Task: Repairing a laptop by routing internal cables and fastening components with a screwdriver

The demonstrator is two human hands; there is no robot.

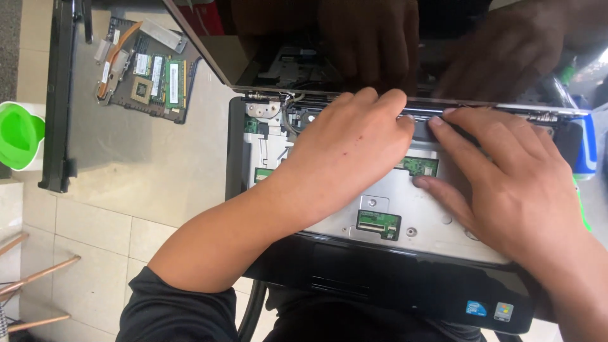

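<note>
While the opened laptop [405, 209] lies with its keyboard off, both hands rest flat, fingers extended, along its hinge edge: left hand [345, 155], right hand [506, 180], gripping nothing. The green cup [19, 134] at far left is cut off, contents unseen.

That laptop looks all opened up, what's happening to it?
A person has a black laptop on their lap with its keyboard taken off, so the silver metal plate and small green circuit pieces show. Both bare hands rest on it: the left hand and the right hand press their fingers along the strip by the hinge, just under the dark screen. Neither hand grips anything. A loose green circuit board lies on the table to the side, next to a green cup.
</note>
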